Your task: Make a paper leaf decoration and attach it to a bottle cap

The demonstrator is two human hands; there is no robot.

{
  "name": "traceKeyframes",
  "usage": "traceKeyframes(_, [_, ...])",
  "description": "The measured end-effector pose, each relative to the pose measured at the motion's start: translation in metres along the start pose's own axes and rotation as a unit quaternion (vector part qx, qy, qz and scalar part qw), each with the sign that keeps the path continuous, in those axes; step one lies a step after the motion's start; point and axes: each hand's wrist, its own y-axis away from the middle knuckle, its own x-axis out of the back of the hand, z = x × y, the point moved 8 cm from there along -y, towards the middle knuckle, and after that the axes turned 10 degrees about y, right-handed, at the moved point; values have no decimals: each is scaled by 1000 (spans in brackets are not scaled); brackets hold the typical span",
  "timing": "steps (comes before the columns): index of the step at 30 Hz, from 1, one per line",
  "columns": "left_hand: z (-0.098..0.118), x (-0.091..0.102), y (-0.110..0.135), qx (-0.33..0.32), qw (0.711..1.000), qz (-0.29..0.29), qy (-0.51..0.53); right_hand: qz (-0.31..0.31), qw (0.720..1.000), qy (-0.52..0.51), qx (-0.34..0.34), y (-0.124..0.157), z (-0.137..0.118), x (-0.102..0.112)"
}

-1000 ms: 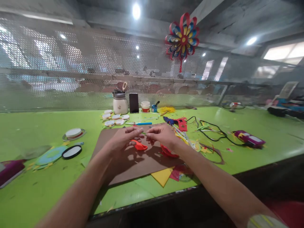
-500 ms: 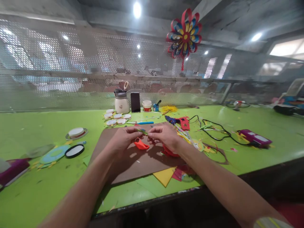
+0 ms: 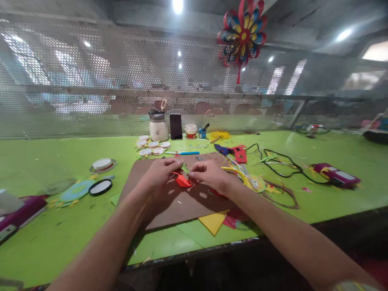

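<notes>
The left hand [image 3: 157, 173] and right hand [image 3: 214, 176] are pinching 1 small green strip [image 3: 184, 167] between them, holding it over a brown board [image 3: 169, 214] on the worktop [image 3: 57, 234], while an orange piece [image 3: 183, 181] is lying near their fingertips

Above the brown board [image 3: 177, 210], the left hand [image 3: 159, 173] and right hand [image 3: 210, 176] were bare, with slender fingers. Nearer the wearer than the board, the bare forearms broadened from narrow wrists. Off beyond its right side, a pale sleeve [image 3: 350, 286] with yellowish stripes showed, cropped and blurred.
</notes>
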Motion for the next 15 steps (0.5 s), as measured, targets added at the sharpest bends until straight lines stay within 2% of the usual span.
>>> traceKeyframes(4, [6,9,0,-43,997,64,8,-17,999,-25,-11,1,4,-6])
traceKeyframes(8, [6,14,-1,-57,993,78,64,-20,998,-60,-13,1,6,-11])
traceKeyframes(11, [8,22,-1,-74,987,111,86,-18,996,-86,-23,1,10,-13])
traceKeyframes(13, [8,26,0,-71,982,139,107,-8,995,-100,-30,1,12,-13])
traceKeyframes(15, [4,26,2,-41,978,157,131,9,993,-110,-33,0,13,-11])
